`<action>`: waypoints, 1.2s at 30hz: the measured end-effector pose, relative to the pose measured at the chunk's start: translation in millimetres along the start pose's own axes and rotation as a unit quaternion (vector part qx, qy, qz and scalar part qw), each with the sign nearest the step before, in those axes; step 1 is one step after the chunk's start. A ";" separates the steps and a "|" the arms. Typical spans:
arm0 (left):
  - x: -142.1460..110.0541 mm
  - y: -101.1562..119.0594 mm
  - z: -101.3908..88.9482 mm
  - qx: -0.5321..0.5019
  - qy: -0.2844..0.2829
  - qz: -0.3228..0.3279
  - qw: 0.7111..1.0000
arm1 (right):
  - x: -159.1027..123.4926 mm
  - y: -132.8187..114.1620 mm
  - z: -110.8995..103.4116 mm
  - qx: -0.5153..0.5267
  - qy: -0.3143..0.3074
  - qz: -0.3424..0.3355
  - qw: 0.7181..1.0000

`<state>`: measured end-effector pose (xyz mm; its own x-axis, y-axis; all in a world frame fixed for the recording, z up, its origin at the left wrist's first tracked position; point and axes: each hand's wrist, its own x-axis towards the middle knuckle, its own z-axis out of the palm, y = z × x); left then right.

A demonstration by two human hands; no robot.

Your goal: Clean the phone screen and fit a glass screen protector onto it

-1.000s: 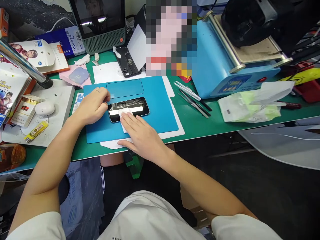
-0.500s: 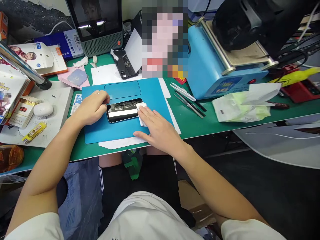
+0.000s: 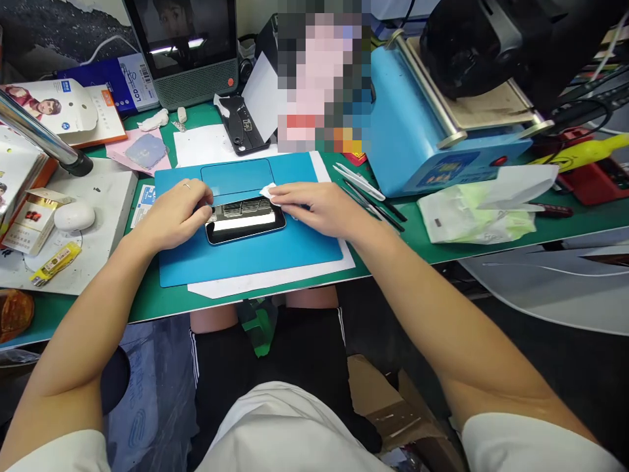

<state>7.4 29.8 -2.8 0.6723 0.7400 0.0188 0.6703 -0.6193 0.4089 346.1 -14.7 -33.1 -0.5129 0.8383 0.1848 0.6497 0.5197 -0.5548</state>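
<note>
Right fingers (image 3: 291, 193) clamped on wipe (image 3: 268, 191), left fingers (image 3: 197, 190) curled, hold unclear, tissue (image 3: 525, 183) protruding from pack (image 3: 457, 216)

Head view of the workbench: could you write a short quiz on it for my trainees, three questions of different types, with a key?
1. Multiple choice: what is at the fingertips of the right hand?
A) a screwdriver
B) a white wipe
C) a yellow lighter

2. True or false: the phone lies on the blue mat.

3. Fill in the blank: seen by the person at the bench, the slim tools lie on the green tabletop, to the ____ of the mat.

Key: 1. B; 2. true; 3. right.
</note>
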 end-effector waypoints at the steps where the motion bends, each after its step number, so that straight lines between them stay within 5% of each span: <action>1: -0.7 0.8 0.6 -0.002 0.000 0.005 1.000 | 4.6 5.5 -4.1 0.002 0.005 -0.020 1.000; 9: -4.0 9.1 4.9 0.061 -0.034 0.040 0.997 | 51.2 25.8 -25.2 0.064 -0.017 -0.107 0.992; 18: -3.4 6.6 6.6 0.080 -0.023 0.081 0.993 | 32.6 26.8 -21.5 0.104 -0.041 -0.165 0.980; 27: -5.1 9.1 4.8 0.095 -0.023 0.088 0.991 | 32.6 27.0 -25.7 0.038 -0.105 -0.223 0.968; 36: -6.1 9.4 5.1 0.084 -0.023 0.091 0.992 | 33.8 26.5 -21.3 0.085 -0.096 -0.231 0.964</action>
<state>11.1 18.1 -3.8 0.7981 0.6014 0.0361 0.5763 -0.7796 0.2451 358.0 30.9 -24.2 -0.8309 0.4687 0.2998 0.2330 0.7825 -0.5775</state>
